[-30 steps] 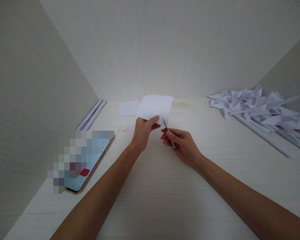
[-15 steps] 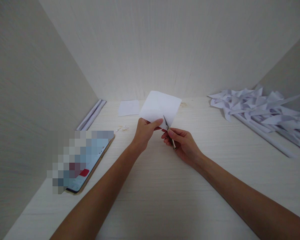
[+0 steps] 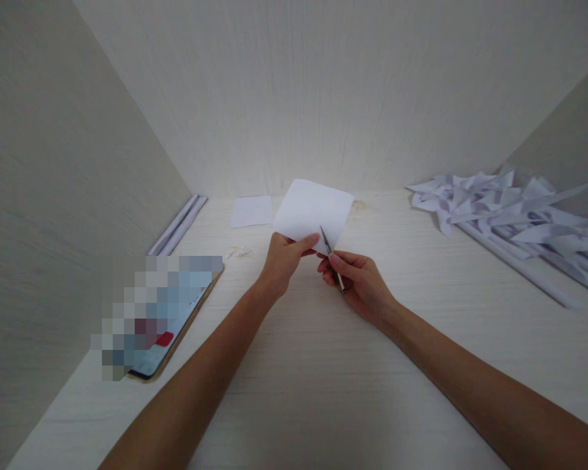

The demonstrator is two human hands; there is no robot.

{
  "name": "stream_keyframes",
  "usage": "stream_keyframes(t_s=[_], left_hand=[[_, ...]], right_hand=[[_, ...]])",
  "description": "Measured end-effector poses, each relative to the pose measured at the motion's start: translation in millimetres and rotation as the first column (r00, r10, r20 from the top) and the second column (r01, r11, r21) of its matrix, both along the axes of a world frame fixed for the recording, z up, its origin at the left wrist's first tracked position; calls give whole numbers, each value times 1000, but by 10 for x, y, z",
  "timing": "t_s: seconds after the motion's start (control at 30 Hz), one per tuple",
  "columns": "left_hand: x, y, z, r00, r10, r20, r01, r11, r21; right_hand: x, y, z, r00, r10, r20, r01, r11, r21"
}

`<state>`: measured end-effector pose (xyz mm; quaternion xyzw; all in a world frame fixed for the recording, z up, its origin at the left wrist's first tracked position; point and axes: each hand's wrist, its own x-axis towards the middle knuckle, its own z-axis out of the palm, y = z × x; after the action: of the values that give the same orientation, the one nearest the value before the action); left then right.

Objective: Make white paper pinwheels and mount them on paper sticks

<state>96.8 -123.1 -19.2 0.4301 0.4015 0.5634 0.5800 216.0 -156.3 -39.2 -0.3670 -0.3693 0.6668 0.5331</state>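
A square sheet of white paper (image 3: 316, 205) is tilted in front of me, one corner pointing my way. My left hand (image 3: 283, 261) pinches its near left edge, thumb on top and fingers underneath. In my right hand (image 3: 355, 277) are small metal scissors (image 3: 327, 243), gripped between thumb and fingers. One pointed blade lies over the sheet near its closest corner, its tip just right of my left thumb. The other blade is hidden, and my fingers cover much of the handles.
Another paper square (image 3: 251, 211) lies by the back wall, with small scraps (image 3: 238, 251) nearer me. Rolled paper sticks (image 3: 179, 225) and a partly blurred phone (image 3: 176, 326) are at left. Paper pinwheels (image 3: 480, 199) on rolled sticks (image 3: 519, 264) pile up at right. Walls rise at the back and sides.
Almost nothing differs. The paper's far edge has dipped very slightly and the view has shifted a little; both hands keep their holds, with the blade at the same spot.
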Motion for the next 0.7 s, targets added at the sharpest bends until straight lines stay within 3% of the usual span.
stream_keyframes(t_s=[0.7], left_hand=[[-4,9,-25,1000,-2,12,2,1000,-11]], right_hand=[[6,-5,-11,998,-2,55,1,1000,23]])
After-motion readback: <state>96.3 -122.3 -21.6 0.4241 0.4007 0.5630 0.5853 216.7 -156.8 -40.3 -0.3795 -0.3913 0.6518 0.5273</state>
